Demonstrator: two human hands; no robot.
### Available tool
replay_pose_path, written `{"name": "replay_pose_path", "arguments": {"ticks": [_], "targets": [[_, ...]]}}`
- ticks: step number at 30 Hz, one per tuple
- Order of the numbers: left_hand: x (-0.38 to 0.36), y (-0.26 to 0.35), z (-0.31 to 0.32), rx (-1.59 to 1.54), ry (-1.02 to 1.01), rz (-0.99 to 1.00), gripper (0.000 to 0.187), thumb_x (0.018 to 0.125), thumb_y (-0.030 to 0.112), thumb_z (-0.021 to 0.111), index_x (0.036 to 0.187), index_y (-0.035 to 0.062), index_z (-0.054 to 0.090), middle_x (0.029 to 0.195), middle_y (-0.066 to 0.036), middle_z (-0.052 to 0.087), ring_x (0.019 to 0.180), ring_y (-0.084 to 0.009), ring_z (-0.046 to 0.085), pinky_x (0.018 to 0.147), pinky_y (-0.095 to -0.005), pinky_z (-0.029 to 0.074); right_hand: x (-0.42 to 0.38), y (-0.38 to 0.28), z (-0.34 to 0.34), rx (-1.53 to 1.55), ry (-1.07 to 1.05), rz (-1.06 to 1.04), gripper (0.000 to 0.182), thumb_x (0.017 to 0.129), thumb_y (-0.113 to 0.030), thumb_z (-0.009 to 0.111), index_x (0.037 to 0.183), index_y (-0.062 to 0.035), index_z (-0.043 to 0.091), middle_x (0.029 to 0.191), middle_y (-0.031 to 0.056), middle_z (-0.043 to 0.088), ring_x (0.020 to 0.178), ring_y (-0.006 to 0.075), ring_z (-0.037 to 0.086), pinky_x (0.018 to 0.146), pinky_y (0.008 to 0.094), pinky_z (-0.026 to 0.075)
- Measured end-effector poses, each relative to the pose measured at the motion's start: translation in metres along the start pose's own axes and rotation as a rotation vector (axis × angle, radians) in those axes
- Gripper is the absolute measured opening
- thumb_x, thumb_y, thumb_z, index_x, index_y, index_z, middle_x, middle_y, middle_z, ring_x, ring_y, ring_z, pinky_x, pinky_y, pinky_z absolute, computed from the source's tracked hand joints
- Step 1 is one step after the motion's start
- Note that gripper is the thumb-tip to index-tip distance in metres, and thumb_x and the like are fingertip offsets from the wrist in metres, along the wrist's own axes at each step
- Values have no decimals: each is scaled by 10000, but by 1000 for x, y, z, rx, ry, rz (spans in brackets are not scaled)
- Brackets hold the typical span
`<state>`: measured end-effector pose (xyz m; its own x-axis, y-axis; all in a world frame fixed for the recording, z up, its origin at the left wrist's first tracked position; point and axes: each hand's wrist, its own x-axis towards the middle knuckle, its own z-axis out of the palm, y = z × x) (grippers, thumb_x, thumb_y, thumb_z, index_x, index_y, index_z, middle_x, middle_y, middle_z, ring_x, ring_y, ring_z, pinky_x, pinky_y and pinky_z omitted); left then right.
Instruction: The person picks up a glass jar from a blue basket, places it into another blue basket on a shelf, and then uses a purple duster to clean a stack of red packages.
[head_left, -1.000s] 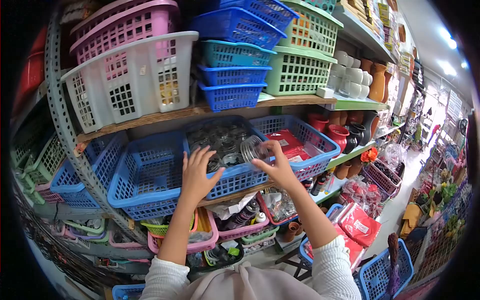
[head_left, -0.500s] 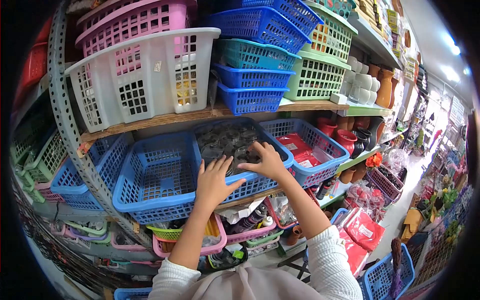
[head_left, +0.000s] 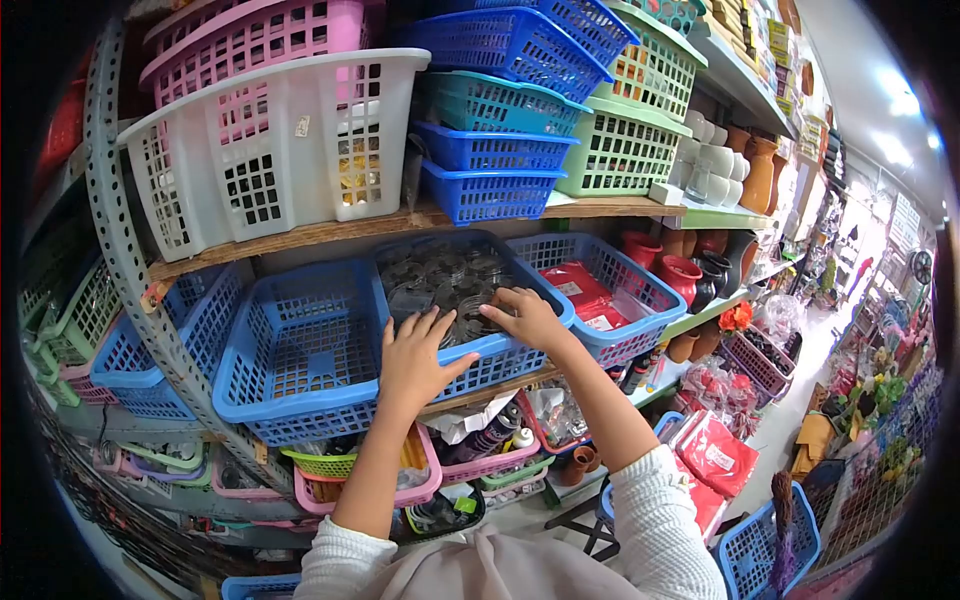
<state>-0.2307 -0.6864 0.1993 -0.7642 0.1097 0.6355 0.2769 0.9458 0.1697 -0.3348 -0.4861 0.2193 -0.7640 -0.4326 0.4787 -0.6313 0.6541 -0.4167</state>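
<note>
Glass jars (head_left: pixel 445 285) sit packed in the middle blue basket (head_left: pixel 520 345) on the shelf, where I see my right hand (head_left: pixel 528 318) curled down onto a jar just inside its front rim, grip unclear, and my left hand (head_left: pixel 415 360) spread flat outside that rim.

The blue basket (head_left: pixel 470 350) is a slotted plastic one on the wooden shelf (head_left: pixel 300 235), wedged between two more blue baskets and tilted a bit forward. It's packed with clear glass jars (head_left: pixel 440 285), mostly standing mouth-up in rows, with one (head_left: pixel 478 322) at the front right under the fingers.
</note>
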Motion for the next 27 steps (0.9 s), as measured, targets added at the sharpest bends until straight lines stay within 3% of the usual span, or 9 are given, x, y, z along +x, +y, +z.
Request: {"name": "replay_pose_path", "arguments": {"ticks": [4,7,8,9,12,15,17,21,27], "targets": [[-1,4,-6,-37,35,0,619,783,518,672,1271,149,581,1342,-81,505,1259,-278,456,1128,-530,189,-13,-2,6,-124,149,-105,368,864,-495,593,902,-136,663,1133,58,577,1090,273,543,835,479,428],[-1,11,-17,-138,57,27,541,785,432,699,1232,146,598,1310,-73,513,1257,-272,458,1135,-540,169,-32,-7,-2,-130,192,-196,404,885,-418,605,1151,-115,626,1318,147,476,1197,328,485,976,471,369],[-1,15,-16,-186,157,47,423,786,341,710,1144,128,632,1272,-55,533,1270,-271,439,1127,-565,169,-39,-6,-5,-34,249,-274,429,863,-414,638,1188,-136,606,1318,175,478,1182,370,487,956,485,392],[-2,20,-14,-206,151,74,423,786,341,710,1144,128,632,1272,-55,533,1270,-271,439,1127,-565,169,-48,-7,-11,85,243,-272,409,844,-353,675,1169,-116,600,1304,180,484,1185,382,480,980,469,384],[-3,49,-9,-400,334,146,207,805,166,657,1004,111,656,1228,-66,566,1270,-304,446,1119,-558,195,-86,-16,-41,-1,226,-251,359,822,-273,698,1121,-97,605,1292,175,492,1183,378,482,985,460,384],[-7,90,3,-594,305,237,177,808,142,646,982,108,654,1208,-76,578,1259,-310,459,1117,-550,201,-127,-22,-70,67,192,-211,285,830,-207,680,1074,-73,617,1191,152,550,1104,346,530,927,427,427],[-11,123,16,-719,248,303,160,806,114,632,964,106,652,1204,-80,583,1247,-314,471,1105,-535,234,-160,-23,-90,88,204,-208,262,822,-157,667,1038,-25,600,1077,135,582,1046,335,547,883,409,448],[-22,198,40,-975,122,453,145,805,94,631,949,84,620,1151,-109,613,1178,-333,520,1044,-467,329,-237,-16,-126,14,267,-65,272,830,-128,643,1070,-16,582,1063,132,585,1025,332,542,866,407,452],[-52,324,72,-1264,-91,612,110,791,66,644,900,71,626,1129,-119,613,1124,-329,541,974,-452,389,-367,-1,-180,-30,341,293,216,872,-171,640,1036,-33,608,986,135,610,947,292,602,805,383,488]]}}
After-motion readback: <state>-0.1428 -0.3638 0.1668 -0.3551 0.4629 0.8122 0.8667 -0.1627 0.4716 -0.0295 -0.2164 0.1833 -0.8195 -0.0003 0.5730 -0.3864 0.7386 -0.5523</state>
